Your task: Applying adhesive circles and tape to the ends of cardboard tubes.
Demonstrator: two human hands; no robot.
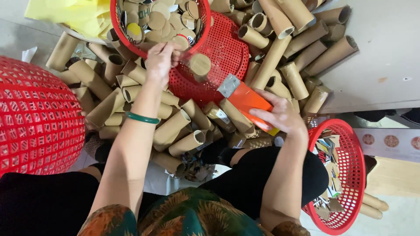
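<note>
My left hand (161, 60) with a green bangle on the wrist reaches up to the rim of a red basket (202, 32) full of round cardboard discs (162, 19), fingers pinched together; what it grips is unclear. A round cardboard disc (200, 64) hangs just right of that hand, over an overturned red basket (221, 65). My right hand (282, 116) holds an orange box cutter (247, 101) with a metal tip pointing up-left. A heap of brown cardboard tubes (175, 126) lies beneath both hands.
A large red mesh basket (39, 118) lies overturned at the left. Another red basket (350, 148) with cardboard scraps stands at the right, beside my knee. More tubes (302, 48) pile against a grey board (385, 57). Yellow sheet (74, 15) at top left.
</note>
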